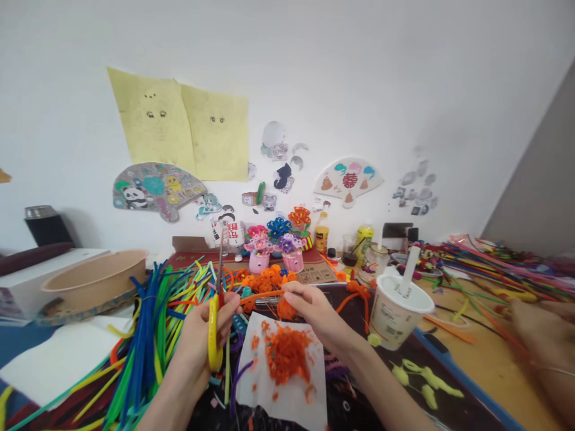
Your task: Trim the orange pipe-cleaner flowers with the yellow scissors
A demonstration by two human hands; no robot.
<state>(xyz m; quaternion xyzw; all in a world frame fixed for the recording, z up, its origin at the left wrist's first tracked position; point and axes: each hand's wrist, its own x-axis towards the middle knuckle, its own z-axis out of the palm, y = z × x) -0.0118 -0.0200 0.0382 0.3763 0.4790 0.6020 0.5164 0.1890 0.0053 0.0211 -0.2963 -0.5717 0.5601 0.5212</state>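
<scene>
Yellow drawings [153, 120] on white wall [287, 54], panda fan [155, 188], beige basin [96, 275], white cup [395, 317]

You've got open air over the white sheet [317, 398], btwn your forearms, but the orange pipe cleaner [263, 295] bars the way fwd at hand height. On L, upright scissors [215, 335] & a pipe-cleaner bundle [146, 341] block low passes; on R, the tall paper cup [395, 320] w/ its straw does. Behind, potted flowers [259, 262] stand in your way; above them it's open.
</scene>
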